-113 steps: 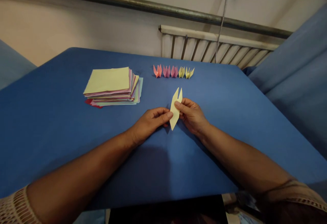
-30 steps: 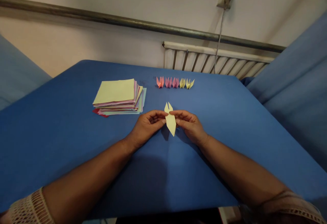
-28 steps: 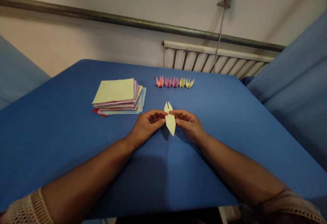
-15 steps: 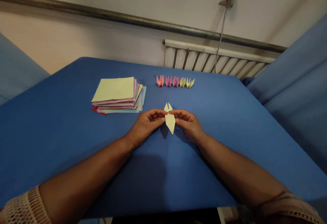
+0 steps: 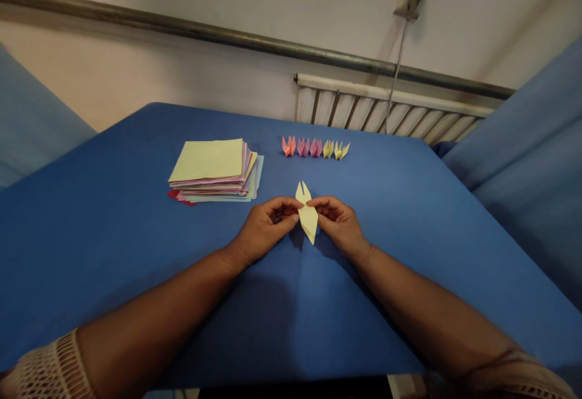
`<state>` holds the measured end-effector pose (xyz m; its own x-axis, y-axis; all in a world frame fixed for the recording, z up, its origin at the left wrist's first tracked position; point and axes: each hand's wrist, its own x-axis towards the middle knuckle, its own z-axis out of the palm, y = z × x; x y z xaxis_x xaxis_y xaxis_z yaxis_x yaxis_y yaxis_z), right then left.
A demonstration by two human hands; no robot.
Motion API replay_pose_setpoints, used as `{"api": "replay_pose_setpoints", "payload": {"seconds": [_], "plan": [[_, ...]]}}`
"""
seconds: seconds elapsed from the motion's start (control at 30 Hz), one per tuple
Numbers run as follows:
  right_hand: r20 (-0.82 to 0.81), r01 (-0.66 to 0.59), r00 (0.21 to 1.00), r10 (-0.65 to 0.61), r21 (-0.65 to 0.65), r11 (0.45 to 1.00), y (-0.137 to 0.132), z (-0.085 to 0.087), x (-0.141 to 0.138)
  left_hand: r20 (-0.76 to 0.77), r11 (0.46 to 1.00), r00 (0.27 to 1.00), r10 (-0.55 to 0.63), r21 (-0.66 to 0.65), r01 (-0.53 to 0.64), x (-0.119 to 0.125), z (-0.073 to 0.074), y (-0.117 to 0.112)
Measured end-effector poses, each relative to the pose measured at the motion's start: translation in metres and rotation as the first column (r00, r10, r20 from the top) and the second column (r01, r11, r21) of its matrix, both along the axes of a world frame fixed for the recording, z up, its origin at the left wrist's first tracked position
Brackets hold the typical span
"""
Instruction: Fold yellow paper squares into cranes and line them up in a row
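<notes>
A pale yellow piece of folded paper (image 5: pixel 309 220) is held just above the blue table, with two split points at its far end and one point toward me. My left hand (image 5: pixel 273 223) pinches its left edge between thumb and fingers. On the opposite edge, my right hand (image 5: pixel 339 223) grips it the same way, both index fingertips nearly meeting on its upper face. Beyond the hands stands a row of folded paper cranes (image 5: pixel 316 148) in orange, pink and yellow.
Left of the hands lies a thick stack of coloured paper (image 5: pixel 207 159), yellow on top, with a red corner sticking out below. The blue table (image 5: pixel 136 217) reaches toward a wall with a metal rail (image 5: pixel 227 38) and a radiator (image 5: pixel 354 90). Blue curtains (image 5: pixel 536 120) hang at the sides.
The whole view has shifted slightly. Both hands still pinch the folded paper, and it is tilted a little differently, showing more of a fold at its near point.
</notes>
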<state>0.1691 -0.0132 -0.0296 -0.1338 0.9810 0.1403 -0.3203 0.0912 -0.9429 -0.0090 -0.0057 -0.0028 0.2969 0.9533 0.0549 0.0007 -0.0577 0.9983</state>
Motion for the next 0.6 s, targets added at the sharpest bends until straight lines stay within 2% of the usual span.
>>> {"api": "replay_pose_setpoints", "payload": {"seconds": [0.1,0.23,0.4,0.6], "plan": [[0.02,0.04,0.999,-0.04,0.014,0.999,-0.001,0.0006,-0.0029,0.016,1.0,1.0,0.008,-0.016,-0.008,0.0023,-0.0003,-0.0005],[0.064,0.093,0.993,-0.094,0.029,0.995,-0.0026,-0.0001,-0.0054,-0.006,0.996,0.997,0.082,-0.034,-0.082,0.0042,0.0019,-0.0015],[0.047,0.135,0.99,-0.135,0.004,0.991,-0.0022,-0.0026,-0.0061,-0.048,0.992,0.991,0.121,-0.025,-0.123,0.0045,0.0042,-0.0014],[0.079,0.136,0.988,-0.135,-0.011,0.991,-0.0032,-0.0017,-0.0083,-0.022,0.983,0.983,0.184,-0.02,-0.184,0.0068,0.0011,-0.0007]]}}
